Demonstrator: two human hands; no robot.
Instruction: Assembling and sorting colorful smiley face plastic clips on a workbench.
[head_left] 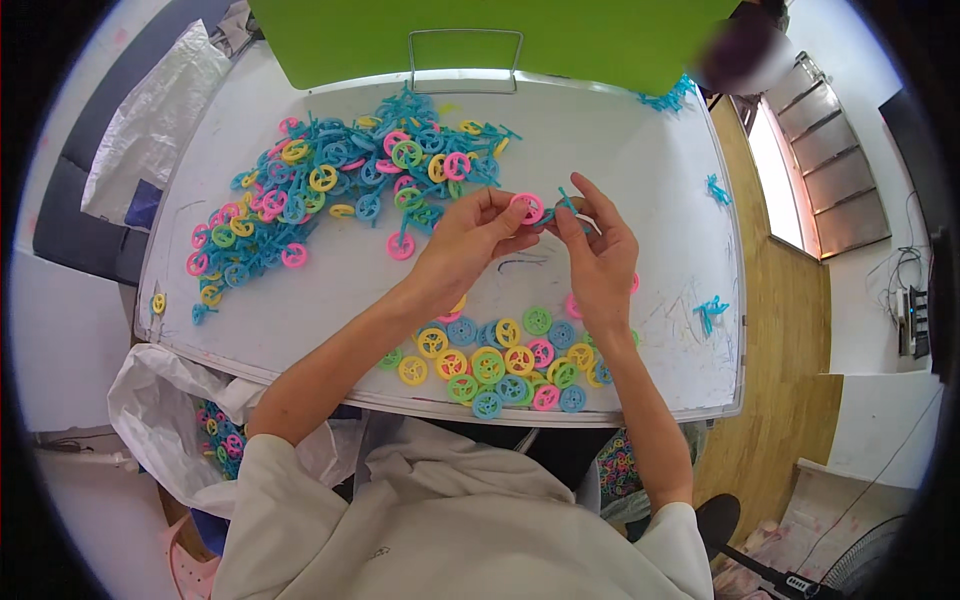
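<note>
Above the middle of the white table, my left hand (468, 238) pinches a pink spoked toy wheel (527, 208) between thumb and fingers. Close beside it, my right hand (598, 240) is closed on a small teal plastic piece (566, 198) with thin stems; its lower part is hidden by the fingers. The wheel and the teal piece are nearly together, and I cannot tell whether they are joined. Below my hands lies a group of loose wheels (487, 368) in yellow, green, blue and pink. To the left spreads a large heap of teal pieces with coloured wheels (322, 178).
A green board with a wire handle (466, 32) stands at the table's far edge. Several teal pieces (711, 314) lie along the right side. A white sack (150, 400) with more pieces hangs near the front left edge. Another person's dark, blurred shape (742, 48) is at the far right.
</note>
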